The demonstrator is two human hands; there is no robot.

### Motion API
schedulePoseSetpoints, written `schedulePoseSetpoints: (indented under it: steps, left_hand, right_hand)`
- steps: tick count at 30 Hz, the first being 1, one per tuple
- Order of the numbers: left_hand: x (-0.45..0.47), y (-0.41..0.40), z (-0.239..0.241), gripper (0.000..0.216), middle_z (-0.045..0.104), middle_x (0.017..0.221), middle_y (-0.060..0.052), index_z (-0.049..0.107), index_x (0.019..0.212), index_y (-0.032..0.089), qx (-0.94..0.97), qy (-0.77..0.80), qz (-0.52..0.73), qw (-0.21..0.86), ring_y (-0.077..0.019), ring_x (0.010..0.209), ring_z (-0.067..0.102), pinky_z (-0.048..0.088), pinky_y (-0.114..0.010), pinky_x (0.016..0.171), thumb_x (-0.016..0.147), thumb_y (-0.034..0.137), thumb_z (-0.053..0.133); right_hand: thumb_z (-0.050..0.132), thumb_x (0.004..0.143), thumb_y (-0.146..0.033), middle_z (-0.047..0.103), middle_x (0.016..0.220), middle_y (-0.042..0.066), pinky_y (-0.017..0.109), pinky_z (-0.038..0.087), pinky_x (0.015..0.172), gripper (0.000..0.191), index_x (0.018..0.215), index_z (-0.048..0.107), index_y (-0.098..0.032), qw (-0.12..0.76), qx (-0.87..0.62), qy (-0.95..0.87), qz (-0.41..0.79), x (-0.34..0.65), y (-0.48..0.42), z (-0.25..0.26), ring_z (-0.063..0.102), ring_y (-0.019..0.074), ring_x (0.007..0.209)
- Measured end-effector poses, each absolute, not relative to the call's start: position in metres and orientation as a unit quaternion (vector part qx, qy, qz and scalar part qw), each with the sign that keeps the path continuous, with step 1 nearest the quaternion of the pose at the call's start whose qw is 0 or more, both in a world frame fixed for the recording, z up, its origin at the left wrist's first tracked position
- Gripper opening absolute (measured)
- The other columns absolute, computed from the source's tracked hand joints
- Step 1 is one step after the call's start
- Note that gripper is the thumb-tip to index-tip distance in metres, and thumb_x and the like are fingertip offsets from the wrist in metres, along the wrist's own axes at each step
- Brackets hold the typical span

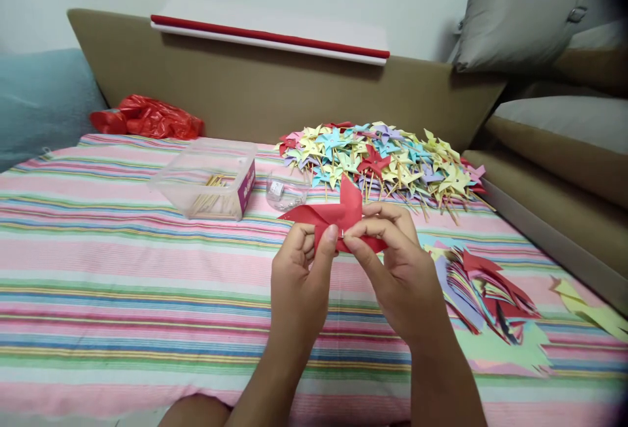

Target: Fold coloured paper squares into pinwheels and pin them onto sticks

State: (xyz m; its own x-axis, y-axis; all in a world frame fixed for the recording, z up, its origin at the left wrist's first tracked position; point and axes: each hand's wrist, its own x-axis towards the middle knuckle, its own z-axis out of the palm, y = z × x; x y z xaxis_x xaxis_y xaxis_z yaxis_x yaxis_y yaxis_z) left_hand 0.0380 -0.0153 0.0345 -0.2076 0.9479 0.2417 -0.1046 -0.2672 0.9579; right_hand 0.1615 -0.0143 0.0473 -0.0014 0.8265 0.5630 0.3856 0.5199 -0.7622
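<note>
Between my two hands is a red paper pinwheel (351,201), its blades folded toward the middle. My left hand (303,267) is closed on its left side, the thumb pressed on the paper near the center. At the center shows a small shiny metal pin (342,234). My right hand (400,263) pinches at the pin with thumb and forefinger, its other fingers curled behind the red paper. The back of the pinwheel is hidden. Just beyond my left hand lies a clear bag (289,190) with small metal pieces.
A clear plastic box (171,182) holding wooden sticks (213,198) stands at left. Behind is a heap of finished pinwheels (375,159) on sticks. Cut paper sheets (490,290) are stacked at right on the striped cloth (147,309). A red plastic bag (157,118) lies at back left.
</note>
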Motion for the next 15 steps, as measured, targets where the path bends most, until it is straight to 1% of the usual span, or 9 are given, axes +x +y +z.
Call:
schedulePoseSetpoints:
  steps: [4, 8, 11, 15]
  left_hand:
    - [0.0377, -0.017, 0.0357, 0.033, 0.044, 0.06, 0.005, 0.047, 0.071, 0.021, 0.485, 0.439, 0.643, 0.399, -0.0107, 0.058, 0.043, 0.038, -0.021, 0.054, 0.094, 0.04, 0.063]
    - [0.0368, -0.018, 0.0342, 0.033, 0.047, 0.062, 0.005, 0.047, 0.072, 0.021, 0.491, 0.434, 0.642, 0.397, -0.0113, 0.059, 0.045, 0.04, -0.021, 0.055, 0.094, 0.041, 0.063]
    - [0.036, -0.0179, 0.0328, 0.031, 0.052, 0.064, 0.004, 0.05, 0.073, 0.022, 0.493, 0.432, 0.644, 0.394, -0.0122, 0.062, 0.051, 0.042, -0.022, 0.058, 0.094, 0.04, 0.063]
    - [0.0351, -0.0172, 0.0312, 0.022, 0.065, 0.073, 0.001, 0.059, 0.081, 0.021, 0.502, 0.413, 0.649, 0.395, -0.0153, 0.074, 0.063, 0.05, -0.025, 0.069, 0.094, 0.038, 0.064]
  right_hand:
    - [0.065, 0.096, -0.026, 0.054, 0.118, 0.004, 0.038, 0.047, 0.103, 0.007, 0.091, 0.07, -0.028, 0.543, -0.447, -0.685, 0.19, 0.1641, -0.0146, 0.046, 0.053, 0.02, 0.123]
    - [0.064, 0.096, -0.026, 0.055, 0.117, 0.005, 0.039, 0.049, 0.102, 0.007, 0.093, 0.07, -0.028, 0.538, -0.443, -0.693, 0.182, 0.1657, -0.0142, 0.0456, 0.053, 0.021, 0.123]
    - [0.063, 0.097, -0.026, 0.055, 0.116, 0.005, 0.039, 0.05, 0.101, 0.007, 0.093, 0.07, -0.027, 0.535, -0.442, -0.698, 0.177, 0.1651, -0.0145, 0.0467, 0.053, 0.0214, 0.122]
    - [0.063, 0.097, -0.025, 0.055, 0.113, 0.005, 0.04, 0.05, 0.102, 0.008, 0.094, 0.07, -0.027, 0.533, -0.442, -0.702, 0.165, 0.164, -0.0151, 0.0486, 0.054, 0.0212, 0.12]
